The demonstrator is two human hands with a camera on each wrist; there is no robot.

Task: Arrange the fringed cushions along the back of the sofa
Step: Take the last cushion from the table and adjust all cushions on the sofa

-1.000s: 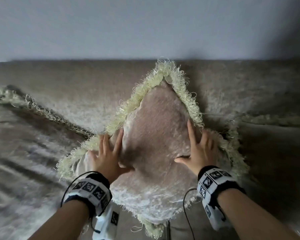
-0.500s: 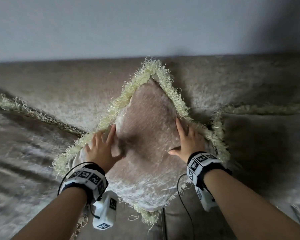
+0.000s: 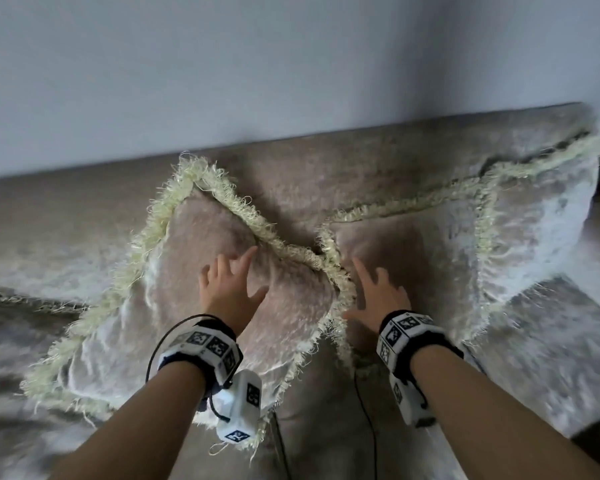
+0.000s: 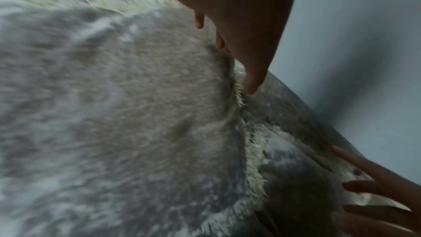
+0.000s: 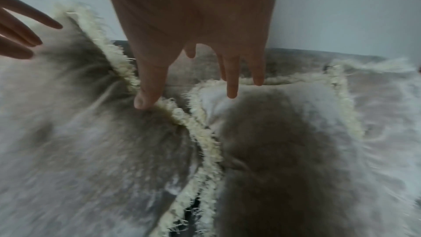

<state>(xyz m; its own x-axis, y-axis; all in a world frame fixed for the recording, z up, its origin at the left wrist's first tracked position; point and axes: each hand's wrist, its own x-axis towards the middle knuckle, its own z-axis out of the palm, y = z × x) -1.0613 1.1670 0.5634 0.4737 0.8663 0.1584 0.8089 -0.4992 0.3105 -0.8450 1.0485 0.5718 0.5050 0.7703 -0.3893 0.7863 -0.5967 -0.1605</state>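
A beige plush cushion with cream fringe leans corner-up against the sofa back. My left hand lies spread on its upper right part, fingers straight. A second fringed cushion leans just to its right, their fringes meeting. My right hand is spread over that cushion's left edge. In the right wrist view its thumb touches the first cushion's fringe, and the other fingers hover above the second cushion. The left wrist view shows my left hand over the first cushion.
A third fringed cushion leans at the sofa's right end. The fringe of another one shows at the far left. A plain wall rises behind the sofa. The seat front lies between my forearms.
Both hands have shifted right. The right hand left the first cushion and now hovers over the neighbouring one. The left hand slid from the cushion's left side to its upper right.
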